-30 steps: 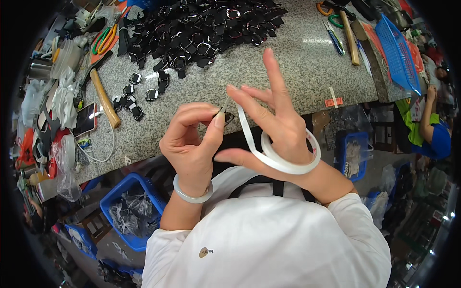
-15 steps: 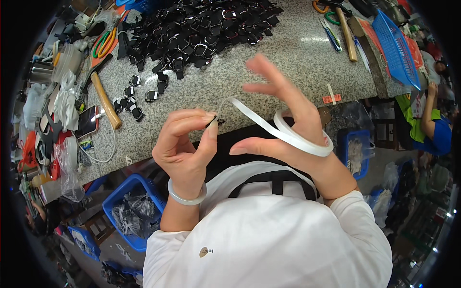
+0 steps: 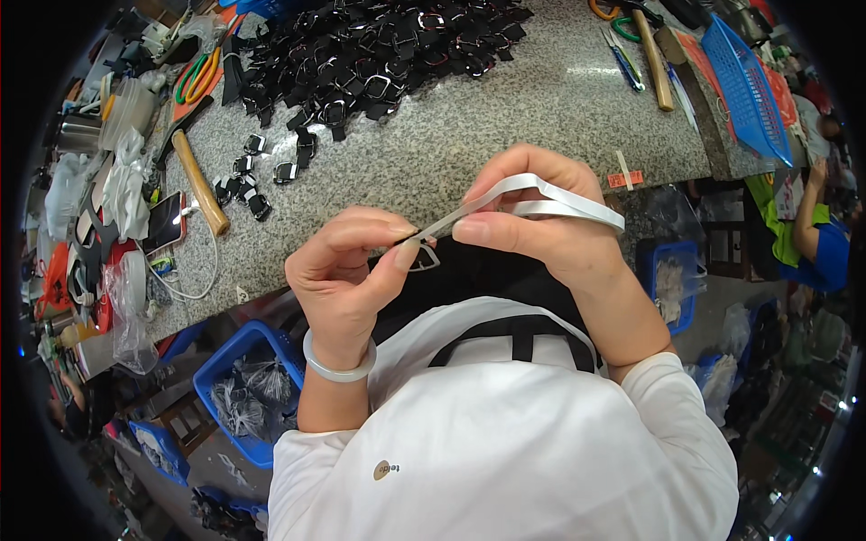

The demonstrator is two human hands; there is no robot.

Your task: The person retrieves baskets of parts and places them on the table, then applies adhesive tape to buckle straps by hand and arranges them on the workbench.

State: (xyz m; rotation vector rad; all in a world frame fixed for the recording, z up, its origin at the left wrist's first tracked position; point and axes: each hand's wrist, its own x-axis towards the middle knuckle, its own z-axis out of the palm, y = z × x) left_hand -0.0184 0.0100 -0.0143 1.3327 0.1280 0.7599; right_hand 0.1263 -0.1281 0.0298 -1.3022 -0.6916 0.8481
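Between the thumb and fingertips of my left hand (image 3: 338, 266) is a small black strap piece with a metal buckle (image 3: 424, 259), which hangs partly in view below the fingertips. My right hand (image 3: 564, 248) is closed on a narrow white tape (image 3: 582, 206), pinching it between thumb and fingers. One end of the tape runs straight to the strap piece at my left fingertips. The remainder loops around my right hand. My fingers hide most of the strap.
A big heap of black buckled straps (image 3: 361, 68) covers the back of the stone table (image 3: 532, 108); several loose ones (image 3: 242, 185) lie at left. Hammers (image 3: 198, 185) (image 3: 653, 59) rest on both sides. A phone (image 3: 165, 223) lies left, and a blue basket (image 3: 744, 90) leans right.
My right hand has come down and in toward the left, its spread fingers closing on the tape. The tape is straighter between the hands, and more of the buckle shows.
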